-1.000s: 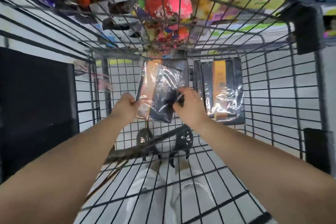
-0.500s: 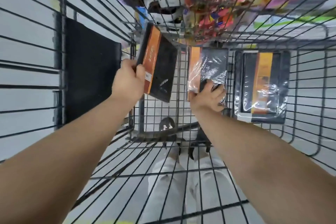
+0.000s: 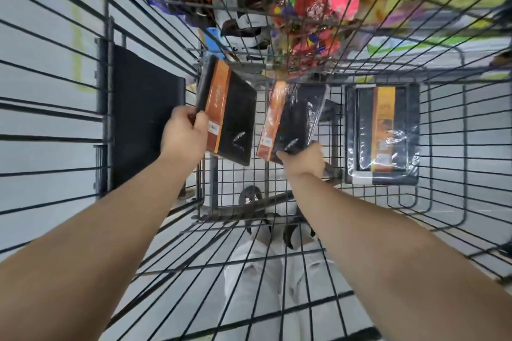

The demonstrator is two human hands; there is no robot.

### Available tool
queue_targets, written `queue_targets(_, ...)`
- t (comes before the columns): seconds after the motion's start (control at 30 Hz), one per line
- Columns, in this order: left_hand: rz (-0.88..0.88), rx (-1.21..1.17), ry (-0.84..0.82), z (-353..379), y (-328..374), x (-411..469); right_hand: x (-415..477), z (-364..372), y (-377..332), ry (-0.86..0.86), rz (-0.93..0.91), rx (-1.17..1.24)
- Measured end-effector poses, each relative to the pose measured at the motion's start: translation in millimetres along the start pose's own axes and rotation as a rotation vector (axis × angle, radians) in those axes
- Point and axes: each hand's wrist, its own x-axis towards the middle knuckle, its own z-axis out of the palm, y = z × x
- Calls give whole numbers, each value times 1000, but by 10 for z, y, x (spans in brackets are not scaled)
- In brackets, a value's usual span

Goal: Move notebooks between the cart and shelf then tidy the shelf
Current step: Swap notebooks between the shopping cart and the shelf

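Note:
I look down into a black wire cart (image 3: 465, 130). My left hand (image 3: 185, 133) grips a black notebook with an orange band (image 3: 232, 116) by its lower left edge, tilted and raised above the cart floor. My right hand (image 3: 304, 159) holds a second, plastic-wrapped black and orange notebook (image 3: 291, 119) by its bottom edge, lifted beside the first. A third wrapped notebook (image 3: 383, 133) lies flat on the cart floor at the right, on top of another of the same kind.
A black panel (image 3: 144, 116) stands against the cart's left wall. Beyond the cart's front, packaged goods and a pink plush toy (image 3: 329, 0) fill a display. Below the wires are white trousers (image 3: 260, 285) and dark shoes.
The two hands have parted, each with one notebook. The left-hand notebook rose and moved left; the right-hand notebook lifted off the cart floor and tilted. The view shifted.

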Motion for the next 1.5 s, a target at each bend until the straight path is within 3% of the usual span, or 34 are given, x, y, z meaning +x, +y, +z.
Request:
queue_targets(0.13, 7, -46, -9, -234, 162, -187, -300, -467, -101, -230, -156, 66)
queue_targets(0.23, 43, -26, -12, -427, 387, -425, -559, -1064, -133, -279, -220, 4)
queue_targets(0.33, 102, -30, -46, -594, 694, -700, -791, -1594, -26, -220, -276, -31)
queue_targets(0.5, 266, 57, -172, -704, 1273, -976, -1043, -2335, 314, -74, -330, 128)
queue_targets(0.6, 367, 60, -140, -681, 1806, -1333, -1085, -2732, 566, -5, -309, 314)
queue_targets(0.8, 520, 63, -180, -199, 2492, -2068, -1089, -3605, 1357, 201, -271, 556)
queue_targets(1.0, 584, 39, -260, 609, 2872, -2933, -965, -4327, 2305, 277, -224, 714)
queue_targets(1.2, 510, -9, -308, 1235, 3261, -3372, -761, -4907, 2902, 272, -219, 858)
queue_targets(1.5, 488, -16, -285, 1991, 4086, -3314, 55, -5542, 3040, 186, -223, 918)
